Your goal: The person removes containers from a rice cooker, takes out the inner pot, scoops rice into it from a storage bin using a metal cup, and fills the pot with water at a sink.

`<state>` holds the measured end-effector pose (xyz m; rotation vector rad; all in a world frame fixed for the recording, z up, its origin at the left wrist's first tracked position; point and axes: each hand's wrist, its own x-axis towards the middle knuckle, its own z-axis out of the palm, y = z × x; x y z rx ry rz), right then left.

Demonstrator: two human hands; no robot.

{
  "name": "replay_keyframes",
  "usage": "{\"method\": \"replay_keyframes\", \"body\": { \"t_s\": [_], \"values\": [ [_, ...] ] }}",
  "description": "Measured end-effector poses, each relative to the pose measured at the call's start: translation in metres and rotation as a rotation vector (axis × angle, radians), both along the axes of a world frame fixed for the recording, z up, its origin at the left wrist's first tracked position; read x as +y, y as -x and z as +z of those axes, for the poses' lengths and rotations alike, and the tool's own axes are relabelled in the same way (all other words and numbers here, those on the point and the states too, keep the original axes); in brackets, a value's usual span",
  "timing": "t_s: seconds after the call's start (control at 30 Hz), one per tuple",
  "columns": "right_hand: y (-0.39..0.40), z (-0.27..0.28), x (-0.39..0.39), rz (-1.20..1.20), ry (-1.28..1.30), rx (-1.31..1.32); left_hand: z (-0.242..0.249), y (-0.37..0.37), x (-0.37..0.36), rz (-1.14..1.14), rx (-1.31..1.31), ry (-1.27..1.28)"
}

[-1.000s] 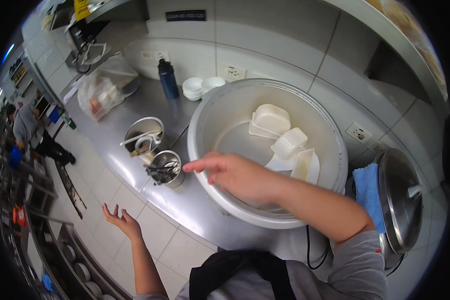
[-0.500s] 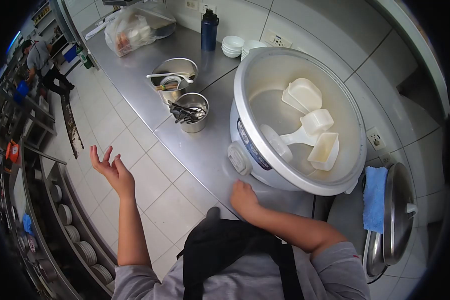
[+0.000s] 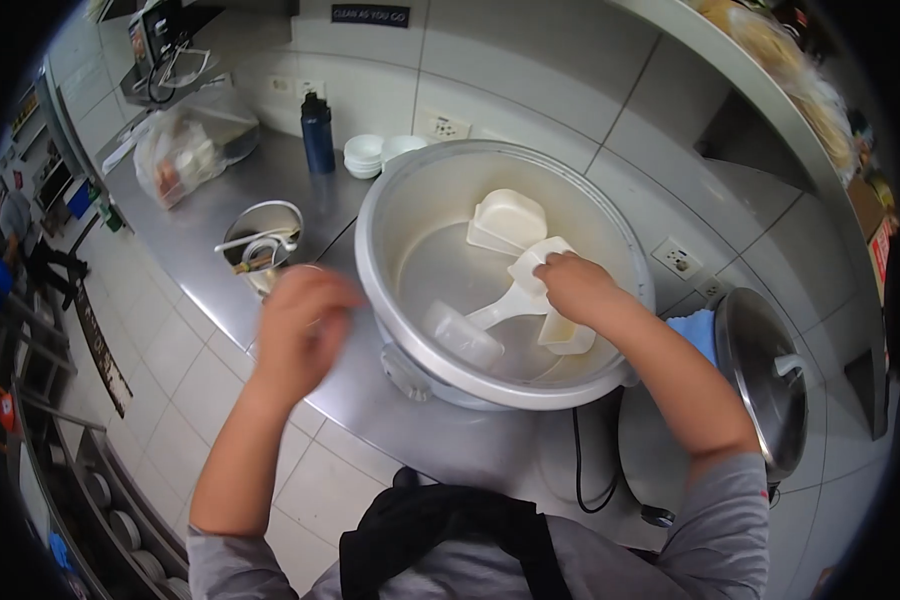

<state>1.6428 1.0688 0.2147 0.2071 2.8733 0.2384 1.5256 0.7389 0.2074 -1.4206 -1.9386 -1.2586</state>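
Note:
My right hand (image 3: 580,287) reaches down into a large rice cooker (image 3: 378,262), its fingers closed on the edge of a white plastic scoop (image 3: 513,306). Around it in the cooker lie other pale containers: a white scoop-like one (image 3: 510,218) toward the back, a cream-coloured one (image 3: 567,336) partly under my hand, and a translucent one (image 3: 462,338) near the front wall. My left hand (image 3: 308,325), smeared by motion, hovers left of the cooker. Close behind it stands a metal pot of utensils (image 3: 270,222), partly covered by the hand.
On the steel counter (image 3: 320,205) are a plastic bag (image 3: 190,150), a blue bottle (image 3: 317,135) and white bowls (image 3: 363,152). To the right stand a metal lid (image 3: 765,370) and a blue cloth (image 3: 694,334). A shelf hangs overhead. Another person (image 3: 35,240) works far left.
My right hand has moved from the counter's front edge into the cooker and onto the scoop. My left hand has swung right, over the counter. The view has shifted toward the cooker.

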Motion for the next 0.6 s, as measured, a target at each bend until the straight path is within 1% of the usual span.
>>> {"method": "replay_keyframes", "body": {
  "t_s": [0.03,0.07,0.1,0.13,0.17,0.23,0.27,0.33,0.37,0.43,0.47,0.53,0.57,0.6],
  "values": [
    [0.01,-0.019,0.017,-0.002,-0.149,-0.021,0.014,-0.005,0.03,-0.109,0.047,0.112],
    [0.017,-0.036,0.032,-0.012,-0.152,-0.012,0.022,-0.008,0.058,-0.19,-0.035,0.32],
    [0.024,-0.051,0.046,0.14,-0.264,0.089,0.017,-0.002,0.087,-0.263,0.007,0.479],
    [0.029,-0.06,0.056,0.294,-0.376,0.188,0.011,-0.002,0.109,-0.296,0.047,0.7],
    [0.036,-0.065,0.062,0.29,-0.382,0.198,0.006,-0.001,0.128,-0.322,0.089,0.921],
    [0.051,-0.064,0.068,0.2,-0.328,-0.059,0.0,-0.001,0.156,-0.425,0.13,1.512],
    [0.054,-0.057,0.074,0.195,-0.332,-0.051,-0.009,0.001,0.163,-0.421,0.14,1.511],
    [0.049,-0.026,0.076,0.231,-0.173,-0.018,-0.029,0.002,0.173,-0.336,0.333,1.667],
    [0.043,-0.004,0.073,0.226,-0.173,-0.018,-0.028,0.006,0.177,-0.339,0.338,1.665],
    [0.027,0.042,0.065,0.304,0.158,0.163,-0.023,0.016,0.178,-0.429,0.176,1.641],
    [0.021,0.053,0.064,0.294,0.161,0.165,-0.02,0.02,0.179,-0.436,0.183,1.645],
    [0.006,0.059,0.062,0.349,0.314,0.383,-0.012,0.024,0.179,-0.412,0.212,1.607],
    [0.0,0.051,0.062,0.338,0.317,0.383,-0.007,0.024,0.181,-0.422,0.217,1.61],
    [-0.008,0.041,0.06,0.2,0.355,0.304,0.0,0.023,0.183,-0.416,0.063,1.593]
  ]
}}
